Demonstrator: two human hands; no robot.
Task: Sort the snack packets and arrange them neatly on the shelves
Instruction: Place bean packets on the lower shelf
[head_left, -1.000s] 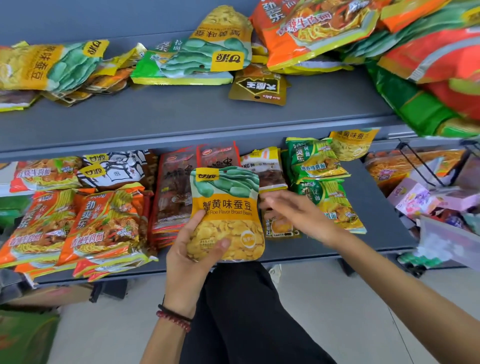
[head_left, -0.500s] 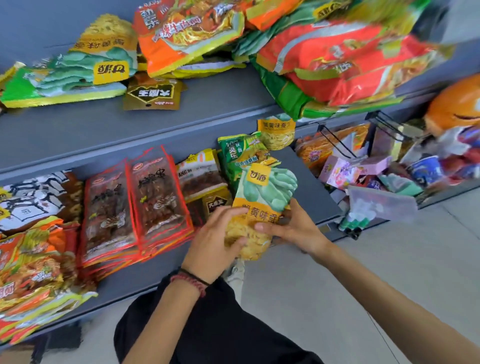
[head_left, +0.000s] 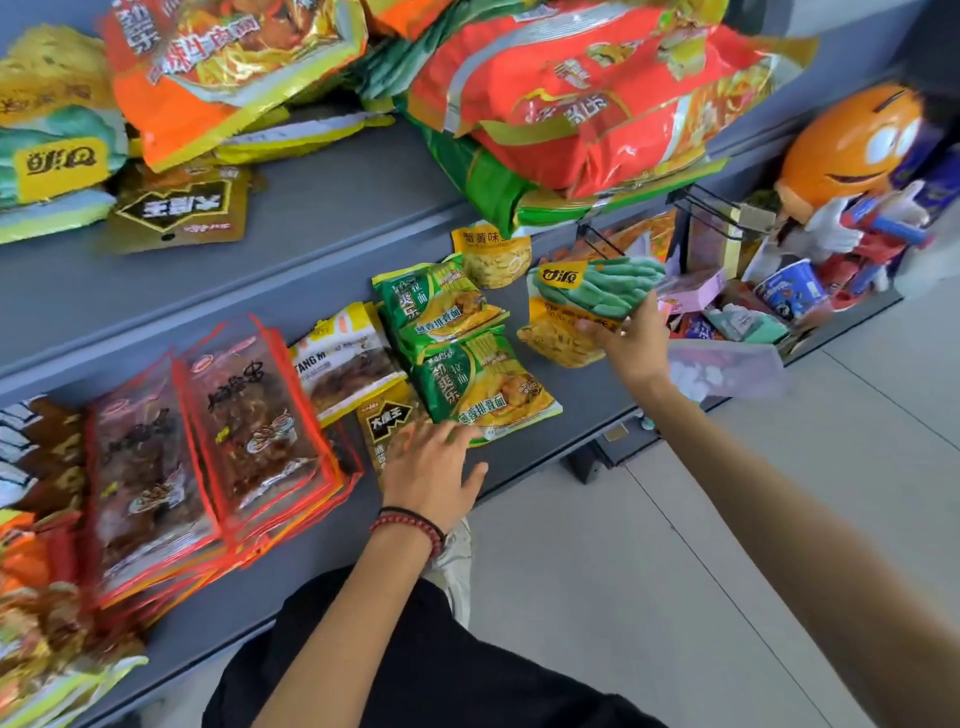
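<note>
Your right hand (head_left: 631, 345) gripped a broad bean packet (head_left: 587, 306). It was a glossy, crinkled foil pouch, puffed like a pillow, with green pods printed across the top, a yellow logo tab in one corner and pale yellow beans below. Your thumb and fingers pinched its lower right edge, and your arm stretched out almost straight. The pouch hung tilted just right of the green packets (head_left: 467, 364). I could not tell whether it touched the lower shelf (head_left: 571, 410), a flat, matte grey surface.

The green packets were two shiny rectangular sachets with serrated ends, one overlapping the other. Your left hand (head_left: 431, 467) lay palm down just below and left of them, fingers straight and spread, holding nothing. It covered the lower part of a dark gold packet (head_left: 387, 421), with its fingertips at the nearer green packet's bottom edge. A beaded bracelet (head_left: 410, 525) circled that wrist.

A small yellow packet (head_left: 493, 254) stood just above the green packets. Further left of them lay red-edged packets (head_left: 249, 415), clear, flat and fanned in stacks.

Above the green packets, large bags (head_left: 571, 98) of creased red, orange and green foil were heaped on the upper shelf (head_left: 337, 208). Well to their right stood a smooth, rounded orange figure (head_left: 852, 140).
</note>
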